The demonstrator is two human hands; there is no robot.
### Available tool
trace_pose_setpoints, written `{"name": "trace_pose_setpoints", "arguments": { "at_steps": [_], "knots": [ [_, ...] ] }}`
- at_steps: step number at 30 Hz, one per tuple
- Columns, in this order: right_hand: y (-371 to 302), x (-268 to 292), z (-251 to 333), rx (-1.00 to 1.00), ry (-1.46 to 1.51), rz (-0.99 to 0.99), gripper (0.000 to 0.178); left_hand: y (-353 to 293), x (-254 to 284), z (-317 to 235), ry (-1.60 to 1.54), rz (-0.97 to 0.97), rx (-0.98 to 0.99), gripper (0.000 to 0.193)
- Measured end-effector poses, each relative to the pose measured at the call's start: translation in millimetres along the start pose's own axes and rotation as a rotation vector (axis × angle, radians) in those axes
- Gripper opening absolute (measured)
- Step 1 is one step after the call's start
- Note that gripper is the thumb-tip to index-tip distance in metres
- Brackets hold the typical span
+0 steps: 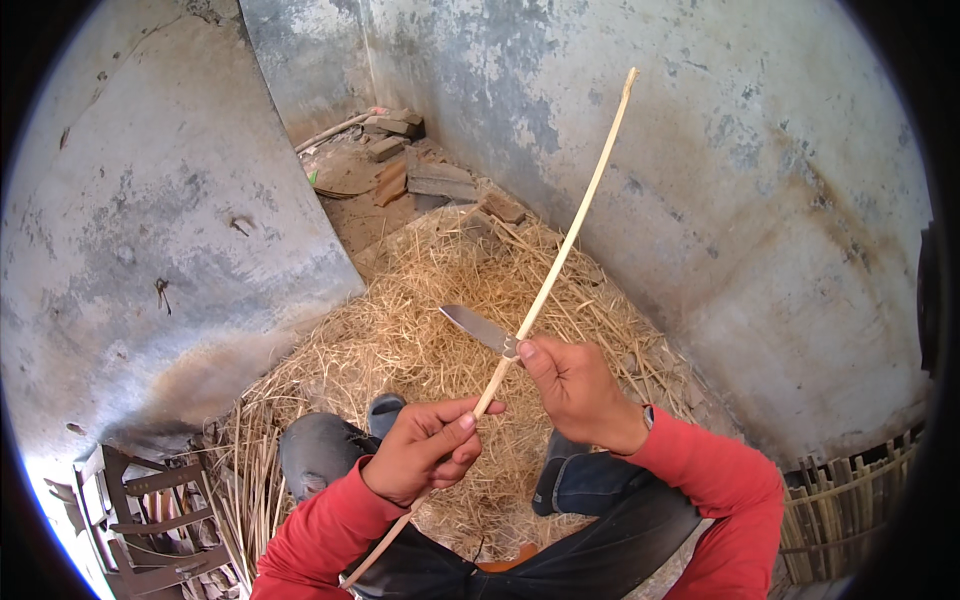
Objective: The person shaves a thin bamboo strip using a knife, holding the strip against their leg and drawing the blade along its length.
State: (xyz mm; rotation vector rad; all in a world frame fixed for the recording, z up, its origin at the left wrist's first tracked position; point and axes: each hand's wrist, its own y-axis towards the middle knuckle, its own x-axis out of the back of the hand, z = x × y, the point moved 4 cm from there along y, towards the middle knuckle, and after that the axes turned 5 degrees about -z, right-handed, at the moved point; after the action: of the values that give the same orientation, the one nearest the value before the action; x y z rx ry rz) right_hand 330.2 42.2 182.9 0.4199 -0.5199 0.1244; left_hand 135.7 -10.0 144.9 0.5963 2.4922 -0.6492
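Stick (550, 279) in left hand (424, 452)

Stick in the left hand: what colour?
The stick is pale cream-yellow; it shows best in the head view.

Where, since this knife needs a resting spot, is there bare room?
A mostly bare earth patch lies between the left wall and the bricks. Crowded: straw-like strips lie below the left hand and right hand; thin sticks lie beside the dark wooden frame at lower left.

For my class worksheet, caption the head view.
Left hand grips a wooden stick; right hand holds a knife against it, above shavings.
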Motion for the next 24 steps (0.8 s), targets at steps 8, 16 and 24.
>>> {"name": "trace_pose_setpoints", "arguments": {
  "at_steps": [8, 16, 24],
  "knots": [
    [5, 2, -13, -0.492, 0.668, 0.072, 0.040, -3, 2, -5, 0.075, -0.012, -0.084, 0.039],
    [8, 3, 10, -0.209, 0.215, 0.072, 0.021, 1, 3, 4, 0.447, -0.166, -0.336, 0.038],
    [-9, -11, 12, 0.209, -0.080, 0.148, 0.010, 4, 25, -11, 0.317, -0.431, -0.414, 0.038]
  ]
}}
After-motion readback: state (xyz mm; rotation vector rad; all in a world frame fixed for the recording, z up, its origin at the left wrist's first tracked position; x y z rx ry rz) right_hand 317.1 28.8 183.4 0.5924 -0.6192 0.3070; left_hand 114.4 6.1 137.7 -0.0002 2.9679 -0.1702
